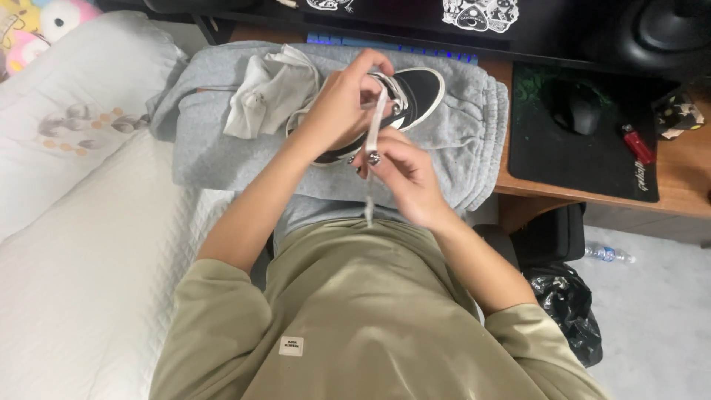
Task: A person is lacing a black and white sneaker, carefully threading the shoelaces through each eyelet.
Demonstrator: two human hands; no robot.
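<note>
A white shoelace is being drawn taut between the two hands above a black-and-white sneaker, which is lying on grey sweatpants across the person's lap, close to the front edge of the desk. The lace is being pinched near its upper part by the left hand, closed over the shoe's eyelets, and lower down by the fingertips of the right hand, with the loose end hanging towards the olive shirt. Judging by this, the lacing step is being worked, and the next move is likely calling for the lace tip to be guided through an eyelet while the shoe is being steadied. One sneaker, one lace and two hands are being counted. One pale sock is lying beside the shoe on the sweatpants. On the desk, one black mouse is resting on one mouse pad, with one red lighter at the pad's right edge.
</note>
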